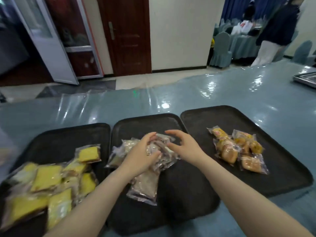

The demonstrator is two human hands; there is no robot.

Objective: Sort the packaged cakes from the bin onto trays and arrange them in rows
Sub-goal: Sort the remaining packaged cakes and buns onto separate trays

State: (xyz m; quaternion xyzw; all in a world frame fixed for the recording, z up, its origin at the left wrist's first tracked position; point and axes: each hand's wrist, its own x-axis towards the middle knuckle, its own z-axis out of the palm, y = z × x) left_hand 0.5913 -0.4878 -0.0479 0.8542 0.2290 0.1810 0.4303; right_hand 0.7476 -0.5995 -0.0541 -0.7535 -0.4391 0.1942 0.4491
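On the middle tray [130, 124], toward 12 o'clock, lies a loose heap of pale packaged cakes [159, 151], so sorting looks done and lining them into rows is due next: left hand [142, 153] grips one packet, right hand [185, 145] hovers beside it, fingers spread.

text: none legible | cake wrappers [239, 149]: print too blurred to read | signs, numbers: none readable

Both hands work the middle tray [136, 122]: the left hand [140, 156] grips a clear-wrapped cake [159, 147] (contents blurred), while the right hand [184, 145] hovers, its fingertips [168, 132] just beside the wrapper.
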